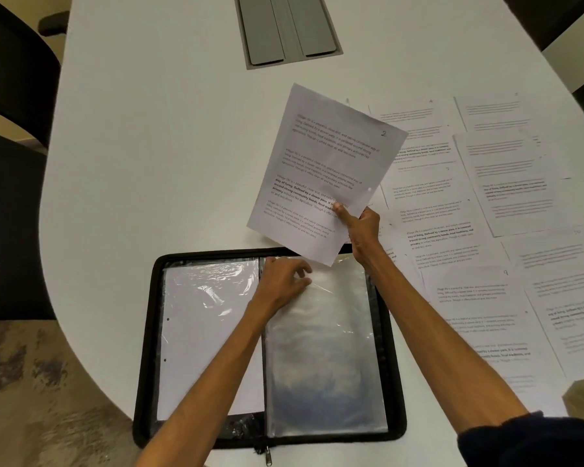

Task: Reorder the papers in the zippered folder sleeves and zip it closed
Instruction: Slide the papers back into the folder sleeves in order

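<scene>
The zippered folder [148, 332] lies open and flat at the near edge of the white table [149, 146]. Its zipper pull [268, 459] sits at the bottom centre and is partly cut off by the frame edge.

The left half holds a clear sleeve over a white punched sheet [203, 332], blank side up, so any page number is hidden. On the right half the clear sleeve [321, 348] shows no paper inside. Glare and a grey cast blur its lower part.

The left hand [280, 281] rests at the top of the right sleeve, just beside the spine, with fingers bent onto the film. Whether they pinch the sleeve's mouth or only press on it cannot be told.

The right hand [361, 230] grips a printed sheet [324, 170] at its lower right corner, with the thumb [343, 214] on the face and the fingers hidden behind. The sheet is tilted and held above the folder's far edge, its lower corner overlapping the rim. A handwritten "2" is legible at the top right, but the body text is too soft to read in full.

Loose printed pages [486, 197] lie overlapping on the table to the right. Most of their numbers are faint or covered (a "9" shows on one), and some pages run out of frame.

A grey cable hatch [287, 28] is cut off at the top. A dark chair [11, 79] stands at the left.
</scene>
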A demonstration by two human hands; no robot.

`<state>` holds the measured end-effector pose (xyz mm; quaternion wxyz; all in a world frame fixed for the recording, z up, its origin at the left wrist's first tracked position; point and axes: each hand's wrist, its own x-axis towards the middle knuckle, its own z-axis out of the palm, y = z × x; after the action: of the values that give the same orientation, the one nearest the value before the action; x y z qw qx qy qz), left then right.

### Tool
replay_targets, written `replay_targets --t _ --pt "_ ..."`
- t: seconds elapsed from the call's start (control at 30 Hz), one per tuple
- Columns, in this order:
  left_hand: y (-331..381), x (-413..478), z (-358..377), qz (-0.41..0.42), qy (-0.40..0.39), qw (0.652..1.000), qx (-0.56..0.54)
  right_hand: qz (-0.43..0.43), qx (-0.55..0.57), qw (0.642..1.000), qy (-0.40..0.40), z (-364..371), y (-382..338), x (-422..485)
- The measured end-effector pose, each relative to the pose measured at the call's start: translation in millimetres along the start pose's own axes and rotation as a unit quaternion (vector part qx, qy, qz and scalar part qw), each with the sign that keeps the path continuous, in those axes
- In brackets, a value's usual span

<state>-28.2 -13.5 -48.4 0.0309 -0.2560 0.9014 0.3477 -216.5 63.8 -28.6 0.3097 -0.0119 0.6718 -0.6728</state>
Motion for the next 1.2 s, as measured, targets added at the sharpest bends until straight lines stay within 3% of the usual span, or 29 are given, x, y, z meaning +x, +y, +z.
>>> replay_targets --t 0.1,0.43,0.93,1.2 --pt "-10 -2 -11 -0.004 0.033 0.999 0.001 0.007 -0.039 0.999 -0.012 -1 4 -3" --pt "-26 -6 -23 0.017 0.04 0.997 -0.067 -0.02 -0.138 0.99 -0.025 -27 -1 8" --pt "-39 8 -32 -0.016 -0.021 0.998 0.051 0.005 -0.156 0.987 -0.038 -39 0 18" --pt "-44 14 -23 -0.047 0.049 0.996 0.064 0.011 -0.207 0.972 -0.106 -38 2 21"
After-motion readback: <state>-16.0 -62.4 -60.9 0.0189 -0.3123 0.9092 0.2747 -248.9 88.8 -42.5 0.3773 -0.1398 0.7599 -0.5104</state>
